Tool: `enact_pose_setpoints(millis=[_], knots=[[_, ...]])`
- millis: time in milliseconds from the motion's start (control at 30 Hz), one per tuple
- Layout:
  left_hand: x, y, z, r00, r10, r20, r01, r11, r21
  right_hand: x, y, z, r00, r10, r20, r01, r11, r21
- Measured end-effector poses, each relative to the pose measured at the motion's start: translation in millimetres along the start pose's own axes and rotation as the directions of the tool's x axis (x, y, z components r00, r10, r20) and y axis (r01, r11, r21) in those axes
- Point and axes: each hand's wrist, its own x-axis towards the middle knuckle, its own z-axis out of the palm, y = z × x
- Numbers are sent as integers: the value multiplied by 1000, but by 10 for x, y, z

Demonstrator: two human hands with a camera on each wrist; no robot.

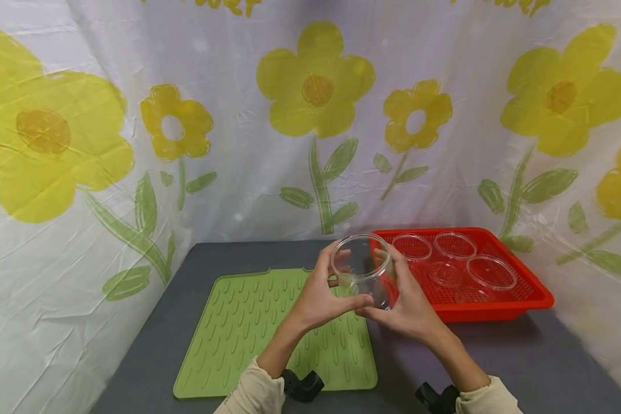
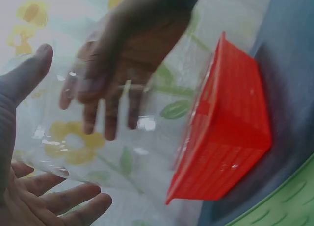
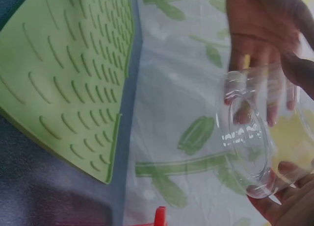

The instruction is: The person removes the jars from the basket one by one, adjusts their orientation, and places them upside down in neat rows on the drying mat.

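Between my two hands is a clear, see-through round container (image 1: pixel 361 269) with a raised rim at its top, held up above the mat and the near corner of the red basket in the head view. My left hand (image 1: pixel 318 296) grips its left side, thumb in front and fingers round the back. On the other side my right hand (image 1: pixel 407 299) holds it in the same way, the two thumbs close together at the front. In the right wrist view the container's ringed round base (image 3: pixel 250 138) faces the camera, with fingers showing through the wall.
A red slotted basket (image 1: pixel 489 313) stands at the right with several similar clear containers (image 1: pixel 491 272) in it. Left of it a green ridged mat (image 1: pixel 238 333) lies on the dark grey table (image 1: pixel 150 356). A white curtain with yellow flowers (image 1: pixel 238 190) hangs behind.
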Motion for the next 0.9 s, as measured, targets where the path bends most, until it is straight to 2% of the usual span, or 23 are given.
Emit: enact_pose_setpoints(millis=[200,333,400,500,633,767,800,900], knots=[[21,126,-120,999,44,-9,-43,994,97,-33,18,27,999,-32,17,31,999,7],[40,225,-143,999,43,26,-48,979,200,-55,53,48,999,-51,14,52,999,-7],[55,272,-137,998,39,52,-52,962,267,-71,76,62,999,-50,17,51,999,-17],[84,330,-116,994,51,100,-85,925,370,-109,98,81,999,-37,23,39,998,-57],[120,399,-106,987,70,147,-136,854,502,-160,94,107,999,-17,33,20,993,-118],[137,451,-100,982,59,177,-155,783,603,-200,88,113,1000,-2,27,6,989,-147],[137,459,-99,982,54,180,-156,769,620,-208,89,113,1000,-1,27,5,989,-149],[134,473,-100,982,49,182,-156,750,643,-218,100,116,1000,-6,30,11,988,-153]])
